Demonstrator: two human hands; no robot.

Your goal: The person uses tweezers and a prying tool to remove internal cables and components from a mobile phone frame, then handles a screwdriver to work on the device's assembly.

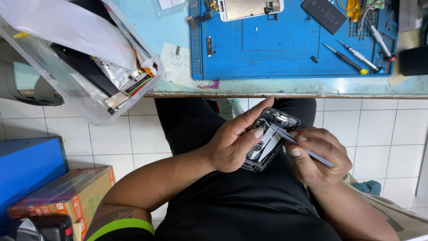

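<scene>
Left hand (234, 145): closed around an opened black phone housing (271, 139), held over the lap
Right hand (318, 156): fingers pinched shut on slim metal tweezers (296, 143), tips set inside the housing

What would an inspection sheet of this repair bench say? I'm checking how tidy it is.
Surface: pale blue table with a blue mat on it.
Job's things: opened phone shell held over the lap; tweezers pointed into it.
Clutter: clear tub of parts overhanging the table edge; screwdrivers, a battery and a phone screen on the mat.
Hands: left hand grips the shell; right hand holds the tweezers.
Cables: nothing seen for certain; small flex parts near the mat's top edge.
Surroundings: white tiled floor; blue box and cardboard box at left.
</scene>
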